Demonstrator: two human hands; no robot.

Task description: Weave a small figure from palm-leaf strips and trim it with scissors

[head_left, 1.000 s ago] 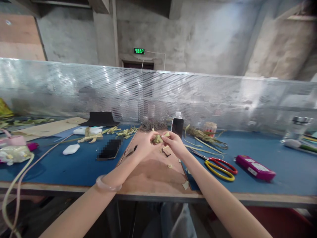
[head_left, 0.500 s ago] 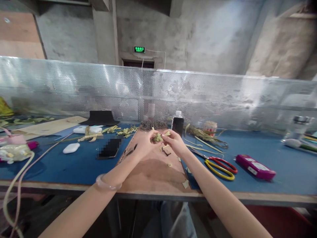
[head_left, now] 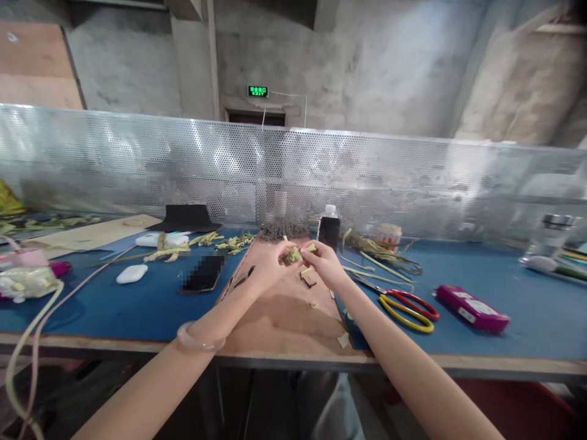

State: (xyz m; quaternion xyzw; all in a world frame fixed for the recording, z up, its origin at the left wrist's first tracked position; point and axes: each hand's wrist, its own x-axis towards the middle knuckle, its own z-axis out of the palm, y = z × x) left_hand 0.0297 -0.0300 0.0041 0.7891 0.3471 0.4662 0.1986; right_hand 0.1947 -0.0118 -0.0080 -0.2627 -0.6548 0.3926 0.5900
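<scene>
Over a brown board [head_left: 284,330] my two hands meet at a small yellow-green bundle of plant strips [head_left: 292,255]. My left hand [head_left: 269,264] is wrapped round its left side, a pale bracelet on the wrist. At the bundle's right side, my right hand [head_left: 323,263] pinches a pale strip [head_left: 310,248] between thumb and fingers. Small pale scraps [head_left: 343,340] and a little dark piece [head_left: 308,280] lie on the board below. The fingertips partly hide the bundle, so its exact shape is unclear.
Red-and-yellow-handled scissors [head_left: 408,310] and a purple packet [head_left: 472,308] lie right. A phone [head_left: 204,273], a white case [head_left: 132,274] and cables are left. Behind stand a bottle with a phone [head_left: 329,232] against it, dried strands [head_left: 389,253] and a perforated metal screen [head_left: 293,165].
The bundle has turned slightly between my fingers, and my right fingertips have shifted a little. Both hands keep their hold, and the things on the table have not moved.
</scene>
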